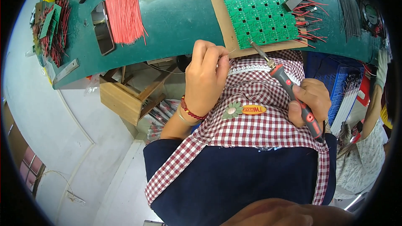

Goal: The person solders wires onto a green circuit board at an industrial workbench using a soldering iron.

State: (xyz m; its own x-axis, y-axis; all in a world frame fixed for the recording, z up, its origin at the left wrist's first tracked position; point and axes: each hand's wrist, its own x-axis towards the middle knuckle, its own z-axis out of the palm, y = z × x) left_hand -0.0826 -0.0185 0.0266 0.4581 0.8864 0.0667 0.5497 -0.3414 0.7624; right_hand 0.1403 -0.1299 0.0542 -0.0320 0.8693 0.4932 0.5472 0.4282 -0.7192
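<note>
The right hand (310, 100) grips a soldering iron (289, 84), tip on the green circuit panel (261, 13). The left hand (205, 79) fingers pinch thin solder wire (231, 51) beside the bench (180, 12) edge.

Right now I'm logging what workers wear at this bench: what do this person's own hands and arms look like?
Both hands are bare, with no gloves. The left hand has a dark red bead bracelet and a thin pale bangle at the wrist. The right hand shows no jewellery. No sleeves reach the forearms; a red-and-white checked apron covers dark blue clothing.
</note>
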